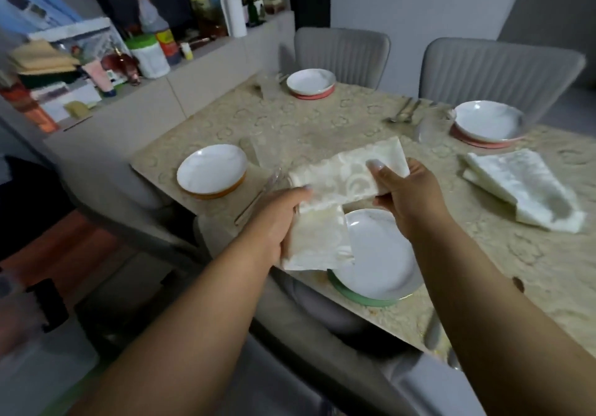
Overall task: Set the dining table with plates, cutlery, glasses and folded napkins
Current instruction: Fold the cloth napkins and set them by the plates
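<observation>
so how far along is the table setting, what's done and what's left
Done: four plates sit on coloured mats, e.g. the near plate and the far right plate, with cutlery and a glass beside the latter. In hand: the left hand and right hand hold a napkin mid-fold. Left: no place has its napkin yet; more napkins lie in a heap.
</observation>
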Tool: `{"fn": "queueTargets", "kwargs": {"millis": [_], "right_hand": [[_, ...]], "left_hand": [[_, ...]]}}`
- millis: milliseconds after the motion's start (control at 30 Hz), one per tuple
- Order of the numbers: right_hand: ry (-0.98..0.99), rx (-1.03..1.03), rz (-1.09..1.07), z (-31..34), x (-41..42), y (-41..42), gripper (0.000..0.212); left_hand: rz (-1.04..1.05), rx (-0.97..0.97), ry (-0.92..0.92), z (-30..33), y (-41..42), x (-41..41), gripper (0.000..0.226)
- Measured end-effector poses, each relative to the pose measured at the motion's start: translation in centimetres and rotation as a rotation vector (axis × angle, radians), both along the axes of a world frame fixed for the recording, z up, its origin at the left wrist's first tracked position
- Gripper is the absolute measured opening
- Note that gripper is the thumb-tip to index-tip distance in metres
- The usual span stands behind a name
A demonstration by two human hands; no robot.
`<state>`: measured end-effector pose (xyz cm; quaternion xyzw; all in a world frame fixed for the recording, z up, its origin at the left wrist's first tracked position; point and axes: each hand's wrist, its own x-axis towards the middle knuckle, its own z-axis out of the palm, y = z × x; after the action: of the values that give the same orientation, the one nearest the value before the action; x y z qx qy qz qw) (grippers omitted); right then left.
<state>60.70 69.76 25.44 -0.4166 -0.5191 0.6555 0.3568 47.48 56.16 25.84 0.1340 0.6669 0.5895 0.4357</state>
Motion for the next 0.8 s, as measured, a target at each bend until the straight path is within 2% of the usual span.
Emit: {"fn": "queueTargets", "kwargs": {"millis": [67,133,267,367,500,667,800], "right_hand": [[-0.038,-0.015,-0.069,-0.7,0.2,1.4,0.036],[-0.085,-0.017,-0.116,-1.6,0.4,3.0,0.036],[-0.249,0.039,-0.206,-3.6,0.5,5.9,0.027],[-0.297,0.072,-0.296,-4.7,0.5,7.2,0.043],[-0.361,0.191,-0.209,-6.4,0.4,8.0,0.042],[-0.710,0.279,-0.274,-9.4,0.2,8.5,0.025],[-0.844,0.237,-0.303,-11.3,-0.5,9.1,0.027]], "left_hand": [[-0.059,-0.050,0.099,-0.3,2.4,-1.1,0.016],[-0.116,-0.077,0.190,-0.9,4.7,-2.0,0.013],[-0.205,-0.103,0.397,-3.2,9.8,-3.8,0.021],[-0.295,-0.199,0.587,-5.1,12.9,-4.9,0.032],[-0.405,-0.312,0.711,-7.2,15.8,-6.0,0.040],[-0.650,-0.370,0.931,-9.8,19.0,-6.5,0.041],[-0.803,-0.394,1.113,-11.3,21.7,-6.4,0.042]]}}
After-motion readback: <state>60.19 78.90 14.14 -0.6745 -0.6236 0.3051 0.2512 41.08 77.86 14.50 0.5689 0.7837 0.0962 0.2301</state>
